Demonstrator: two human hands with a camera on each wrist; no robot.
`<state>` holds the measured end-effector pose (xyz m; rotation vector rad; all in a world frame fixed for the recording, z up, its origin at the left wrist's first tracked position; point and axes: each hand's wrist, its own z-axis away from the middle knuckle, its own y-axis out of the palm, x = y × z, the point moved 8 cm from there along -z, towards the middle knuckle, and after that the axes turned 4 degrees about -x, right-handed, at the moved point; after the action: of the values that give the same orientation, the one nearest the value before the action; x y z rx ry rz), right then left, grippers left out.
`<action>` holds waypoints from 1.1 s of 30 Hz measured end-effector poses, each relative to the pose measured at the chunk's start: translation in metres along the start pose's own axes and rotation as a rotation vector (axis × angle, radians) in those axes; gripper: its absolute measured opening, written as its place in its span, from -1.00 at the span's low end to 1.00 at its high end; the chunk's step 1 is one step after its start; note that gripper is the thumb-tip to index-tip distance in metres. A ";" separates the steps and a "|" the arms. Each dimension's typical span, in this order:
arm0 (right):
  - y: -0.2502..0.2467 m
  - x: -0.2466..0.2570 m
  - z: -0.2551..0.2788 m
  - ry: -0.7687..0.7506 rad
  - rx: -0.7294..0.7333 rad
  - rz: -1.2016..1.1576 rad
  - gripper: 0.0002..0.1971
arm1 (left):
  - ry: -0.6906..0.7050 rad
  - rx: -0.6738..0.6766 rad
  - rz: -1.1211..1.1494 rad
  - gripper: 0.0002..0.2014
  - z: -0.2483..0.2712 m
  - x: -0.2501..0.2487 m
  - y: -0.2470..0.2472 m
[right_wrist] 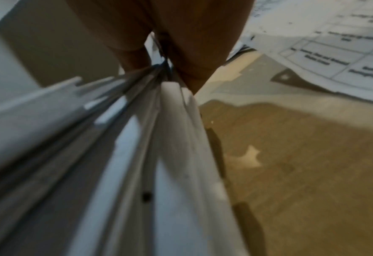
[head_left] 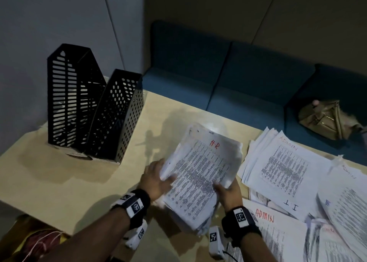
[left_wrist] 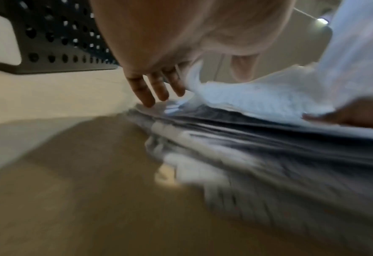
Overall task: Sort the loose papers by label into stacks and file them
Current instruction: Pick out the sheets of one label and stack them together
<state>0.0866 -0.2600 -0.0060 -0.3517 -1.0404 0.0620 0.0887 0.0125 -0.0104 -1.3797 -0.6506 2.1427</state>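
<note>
A thick stack of printed papers marked "H.R" in red (head_left: 202,174) is at the middle of the table, its near end reaching past the table's front edge. My left hand (head_left: 158,179) grips its left edge, thumb on the top sheet. In the left wrist view my fingers (left_wrist: 152,86) reach down beside the fanned sheets (left_wrist: 257,138). My right hand (head_left: 226,192) pinches the stack's near right corner. The right wrist view shows that hand (right_wrist: 165,69) clamping the sheets (right_wrist: 137,155). Two black file holders, one slotted (head_left: 67,103) and one perforated (head_left: 119,118), stand upright at the table's left.
A fanned "ADMIN" stack (head_left: 282,166) lies right of the H.R stack. Papers marked "I.T" (head_left: 290,207) and "ADMIN" (head_left: 264,216) and more loose sheets (head_left: 341,212) cover the near right. A blue sofa (head_left: 238,83) with a tan bag (head_left: 325,118) stands behind the beige table (head_left: 79,182).
</note>
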 end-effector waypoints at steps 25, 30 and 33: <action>0.014 0.109 0.033 -0.485 -0.017 -0.218 -0.39 | 0.529 -0.255 0.726 -0.49 0.047 -0.108 -0.083; 0.004 0.136 0.043 -0.603 -0.046 -0.222 -0.46 | 0.847 -0.488 0.388 -0.45 0.059 -0.126 -0.113; -0.002 0.154 0.048 -0.652 -0.054 -0.215 -0.59 | 0.973 -0.502 0.409 -0.56 0.059 -0.139 -0.122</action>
<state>0.1239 -0.2165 0.1452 -0.2700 -1.7230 -0.0500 0.1027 0.0089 0.1836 -2.7171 -0.5255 1.2694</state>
